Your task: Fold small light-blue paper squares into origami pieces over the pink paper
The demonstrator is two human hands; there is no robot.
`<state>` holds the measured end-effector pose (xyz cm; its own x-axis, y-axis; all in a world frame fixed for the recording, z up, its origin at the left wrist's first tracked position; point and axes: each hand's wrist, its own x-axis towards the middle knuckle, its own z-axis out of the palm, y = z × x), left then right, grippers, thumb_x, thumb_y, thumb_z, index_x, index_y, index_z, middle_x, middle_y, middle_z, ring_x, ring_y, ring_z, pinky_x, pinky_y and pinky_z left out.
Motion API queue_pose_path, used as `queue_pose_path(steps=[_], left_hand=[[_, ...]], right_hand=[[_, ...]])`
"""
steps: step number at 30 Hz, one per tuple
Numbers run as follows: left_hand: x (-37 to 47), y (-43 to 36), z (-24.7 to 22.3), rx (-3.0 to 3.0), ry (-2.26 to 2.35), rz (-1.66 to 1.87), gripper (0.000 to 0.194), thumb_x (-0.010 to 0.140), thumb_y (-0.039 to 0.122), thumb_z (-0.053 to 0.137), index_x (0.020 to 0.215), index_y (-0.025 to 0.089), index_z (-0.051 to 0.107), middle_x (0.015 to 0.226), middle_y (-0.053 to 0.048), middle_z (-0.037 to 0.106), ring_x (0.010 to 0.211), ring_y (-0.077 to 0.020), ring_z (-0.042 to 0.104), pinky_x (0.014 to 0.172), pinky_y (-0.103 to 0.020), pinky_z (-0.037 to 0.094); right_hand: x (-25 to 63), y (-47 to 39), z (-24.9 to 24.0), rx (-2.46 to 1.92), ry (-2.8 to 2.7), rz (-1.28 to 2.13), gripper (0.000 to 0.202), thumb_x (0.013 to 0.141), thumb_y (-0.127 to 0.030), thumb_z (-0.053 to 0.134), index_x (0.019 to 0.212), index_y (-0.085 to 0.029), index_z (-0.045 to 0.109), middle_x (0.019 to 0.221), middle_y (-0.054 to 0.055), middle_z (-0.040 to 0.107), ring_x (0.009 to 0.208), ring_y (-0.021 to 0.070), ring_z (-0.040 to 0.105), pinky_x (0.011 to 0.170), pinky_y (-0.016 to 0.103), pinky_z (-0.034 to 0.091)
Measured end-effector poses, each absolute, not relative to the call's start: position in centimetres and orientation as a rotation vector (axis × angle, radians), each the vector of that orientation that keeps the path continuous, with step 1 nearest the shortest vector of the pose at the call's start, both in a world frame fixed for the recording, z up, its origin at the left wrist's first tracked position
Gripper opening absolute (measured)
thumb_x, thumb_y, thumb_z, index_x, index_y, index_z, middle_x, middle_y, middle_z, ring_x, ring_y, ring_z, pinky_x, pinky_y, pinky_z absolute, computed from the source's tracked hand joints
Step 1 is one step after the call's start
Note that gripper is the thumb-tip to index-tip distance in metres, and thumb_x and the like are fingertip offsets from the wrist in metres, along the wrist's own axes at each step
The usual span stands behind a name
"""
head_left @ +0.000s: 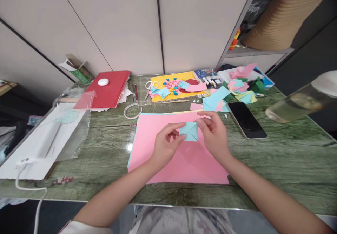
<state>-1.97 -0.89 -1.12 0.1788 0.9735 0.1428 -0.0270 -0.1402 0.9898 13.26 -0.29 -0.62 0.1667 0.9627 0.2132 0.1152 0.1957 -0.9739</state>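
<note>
Between my two hands is a small square of folded light-blue paper (189, 131), with diagonal crease lines on its face. My left hand (168, 141) pinches its left edge between thumb and fingers. At its upper right corner, my right hand (214, 132) has thumb and index finger closed on the paper. The folded square is held just above a large pink sheet (158, 156), which tops a stack of coloured paper. Some of my curled fingers are hidden behind the square and the thumbs.
Behind the stack lie a tape roll (133, 111), scissors (152, 85), a pencil (175, 101) and a yellow sheet (158, 79) with small paper pieces. A phone (246, 120) and a bottle (300, 99) stand to the right. On the left are a red folder (107, 88) and a white cable (31, 189).
</note>
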Motion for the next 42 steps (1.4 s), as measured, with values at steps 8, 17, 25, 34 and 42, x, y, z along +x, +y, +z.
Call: queue_pose_path(steps=[8,17,25,34,42], left_hand=[[-2.03,-0.88,-1.07,1.372,0.999,1.181,0.029,0.071,0.016,0.064,0.100,0.022,0.064,0.088,-0.003,0.055,0.070,-0.0099,0.047,0.063,-0.023,0.039],[-2.18,-0.83,-1.39,1.413,0.986,1.200,0.028,0.073,0.020,0.063,0.101,0.022,0.064,0.089,-0.004,0.056,0.072,-0.0110,0.047,0.064,-0.024,0.040],[-2.16,-0.86,-1.27,1.407,0.990,1.200,0.028,0.072,0.016,0.062,0.100,0.022,0.064,0.090,-0.003,0.056,0.071,-0.0104,0.047,0.064,-0.023,0.039],[-2.10,-0.89,-1.25,1.388,0.973,1.185,0.030,0.072,0.014,0.063,0.100,0.023,0.063,0.089,-0.002,0.056,0.070,-0.0097,0.047,0.063,-0.023,0.039],[-2.20,-0.78,-1.40,1.408,0.954,1.183,0.022,0.072,0.018,0.064,0.093,0.021,0.066,0.087,-0.003,0.059,0.070,-0.0103,0.048,0.063,-0.024,0.038]], right_hand=[[13.62,-0.15,-0.78,-1.114,-1.209,1.000,0.019,0.082,-0.033,0.052,0.099,-0.025,0.053,0.072,0.000,0.060,0.070,0.0154,0.057,0.069,0.031,0.045],[13.66,-0.07,-0.94,-1.190,-1.231,0.944,0.008,0.069,-0.028,0.067,0.074,-0.022,0.065,0.074,0.001,0.064,0.068,0.0152,0.059,0.063,0.029,0.048],[13.70,-0.03,-0.79,-1.251,-1.206,0.887,0.009,0.073,-0.030,0.063,0.076,-0.022,0.066,0.073,0.001,0.067,0.067,0.0160,0.061,0.062,0.030,0.049],[14.08,0.28,-0.72,-1.137,-1.222,1.110,0.023,0.081,-0.039,0.052,0.083,-0.021,0.066,0.082,0.004,0.066,0.074,0.0167,0.060,0.068,0.031,0.047],[13.59,-0.05,-0.33,-1.302,-1.302,1.106,0.013,0.065,-0.031,0.068,0.070,-0.019,0.065,0.044,-0.007,0.045,0.041,0.0065,0.037,0.040,0.021,0.030]])
